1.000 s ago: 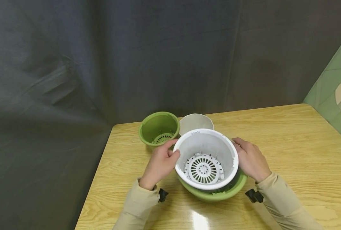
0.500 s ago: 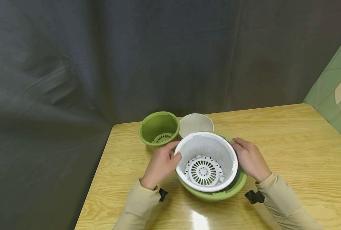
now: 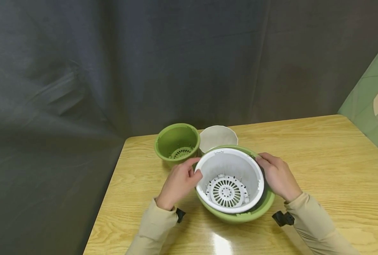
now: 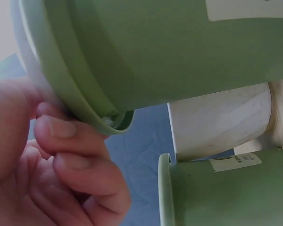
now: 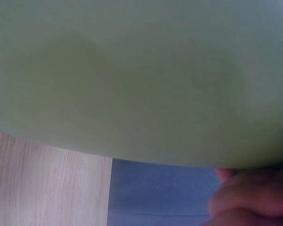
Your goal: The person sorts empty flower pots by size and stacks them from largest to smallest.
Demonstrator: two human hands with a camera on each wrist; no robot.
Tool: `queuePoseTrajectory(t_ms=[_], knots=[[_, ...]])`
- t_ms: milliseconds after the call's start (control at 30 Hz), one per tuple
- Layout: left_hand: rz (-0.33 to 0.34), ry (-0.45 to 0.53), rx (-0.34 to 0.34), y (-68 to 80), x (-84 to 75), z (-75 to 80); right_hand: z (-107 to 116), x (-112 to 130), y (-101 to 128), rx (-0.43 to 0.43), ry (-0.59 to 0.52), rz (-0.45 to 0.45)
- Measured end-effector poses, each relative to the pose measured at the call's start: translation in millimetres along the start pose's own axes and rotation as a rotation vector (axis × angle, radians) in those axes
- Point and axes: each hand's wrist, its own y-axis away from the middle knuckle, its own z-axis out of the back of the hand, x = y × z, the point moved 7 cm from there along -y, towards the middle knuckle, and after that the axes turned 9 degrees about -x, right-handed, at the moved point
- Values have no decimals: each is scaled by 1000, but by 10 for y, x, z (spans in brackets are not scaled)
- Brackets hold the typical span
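A white plastic flower pot (image 3: 238, 166) with a slotted base sits inside a larger green flower pot (image 3: 259, 212), slightly tilted and off-centre to the left. At the left side, my left hand (image 3: 178, 184) pinches the white pot's rim, thumb over the edge; in the left wrist view its curled fingers (image 4: 78, 165) lie by the green pot's rim. My right hand (image 3: 279, 177) grips the green pot's rim on the right, its thumb close to the white rim. The right wrist view is mostly filled by the green pot's wall (image 5: 132, 94), with a few fingertips below.
A smaller green pot (image 3: 176, 136) with a slotted base stands behind on the left. Next to it is an off-white faceted pot (image 3: 219, 136), close behind the nested pots. The wooden table (image 3: 329, 166) ends at a dark curtain (image 3: 189, 63).
The white pot has sunk lower into the large green pot, so more of the green rim shows at the back. My left hand has shifted slightly with it; my right hand stays nearly still.
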Motion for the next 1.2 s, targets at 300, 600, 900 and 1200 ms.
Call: queuePoseTrajectory(t_ms=[300,600,900,1200], knots=[[-138,-89,6,1,-113,-59,-15,-14,-19,-1,-6,-9],[-241,-214,-12,8,-213,-64,-27,-18,-28,6,-4,-18],[-299,-263,22,-17,-255,-70,-16,-18,-20,3,0,-14],[-266,-297,49,-46,-245,-48,-27,-20,-10,0,-11,-12]])
